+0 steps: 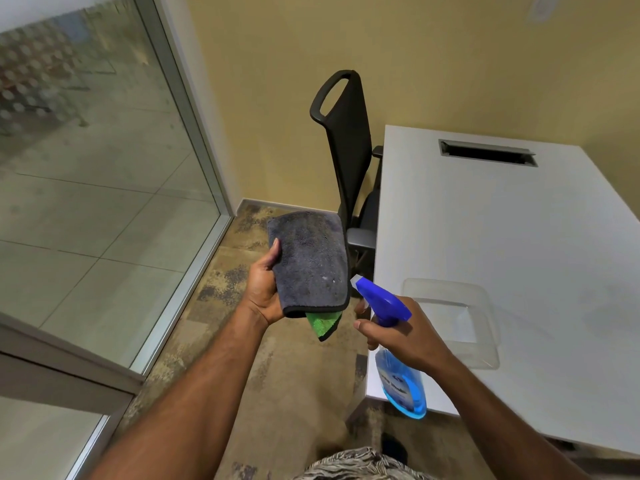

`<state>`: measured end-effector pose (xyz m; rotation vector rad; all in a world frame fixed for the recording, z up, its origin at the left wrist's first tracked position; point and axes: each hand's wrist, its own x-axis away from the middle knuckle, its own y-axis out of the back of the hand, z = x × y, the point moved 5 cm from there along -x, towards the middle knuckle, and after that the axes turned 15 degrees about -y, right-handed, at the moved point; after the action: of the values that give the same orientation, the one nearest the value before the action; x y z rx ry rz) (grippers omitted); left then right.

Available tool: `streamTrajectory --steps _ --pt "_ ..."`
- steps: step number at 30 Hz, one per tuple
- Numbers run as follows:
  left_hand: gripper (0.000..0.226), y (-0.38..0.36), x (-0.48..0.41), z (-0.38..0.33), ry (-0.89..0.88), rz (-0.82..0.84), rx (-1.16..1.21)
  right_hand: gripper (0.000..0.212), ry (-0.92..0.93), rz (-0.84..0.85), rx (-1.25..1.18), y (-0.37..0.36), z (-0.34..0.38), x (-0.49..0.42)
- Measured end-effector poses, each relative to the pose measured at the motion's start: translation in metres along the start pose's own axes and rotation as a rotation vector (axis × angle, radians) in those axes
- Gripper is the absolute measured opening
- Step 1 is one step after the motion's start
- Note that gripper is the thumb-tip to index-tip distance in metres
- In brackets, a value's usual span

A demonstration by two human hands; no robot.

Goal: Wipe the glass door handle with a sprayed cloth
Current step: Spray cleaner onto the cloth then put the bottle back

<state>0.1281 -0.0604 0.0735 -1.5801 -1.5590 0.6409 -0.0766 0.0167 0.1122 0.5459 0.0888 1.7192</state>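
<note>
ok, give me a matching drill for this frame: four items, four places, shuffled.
Items:
1 grey cloth
2 blue spray bottle
3 clear plastic tray
4 black office chair

Places:
a on the white desk
b in the left hand
c on the carpet
d in the right hand

Pairs: 1-b, 2-d, 3-a, 4-c

Bare forearms (207, 368); black-white zebra-striped garment (349, 465)
</note>
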Motion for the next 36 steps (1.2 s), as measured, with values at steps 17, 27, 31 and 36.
streamTrajectory --steps 17,27,31,36 --pt "0.046 -0.001 -0.005 0.005 0.021 0.019 0.024 0.026 0.107 -0.078 -0.044 0.022 -0.003 -0.006" --pt "0.045 -0.002 -0.007 0.015 0.027 0.035 0.014 0.022 0.165 -0.469 -0.173 0.117 0.018 -0.020" --pt "0.044 -0.005 -0.006 0.019 0.037 0.018 0.012 0.021 0.129 -0.609 -0.188 0.136 0.005 -0.034" --pt "0.043 -0.008 -0.002 0.023 0.042 -0.013 0.011 0.025 0.106 -0.701 -0.252 0.143 -0.009 -0.045"
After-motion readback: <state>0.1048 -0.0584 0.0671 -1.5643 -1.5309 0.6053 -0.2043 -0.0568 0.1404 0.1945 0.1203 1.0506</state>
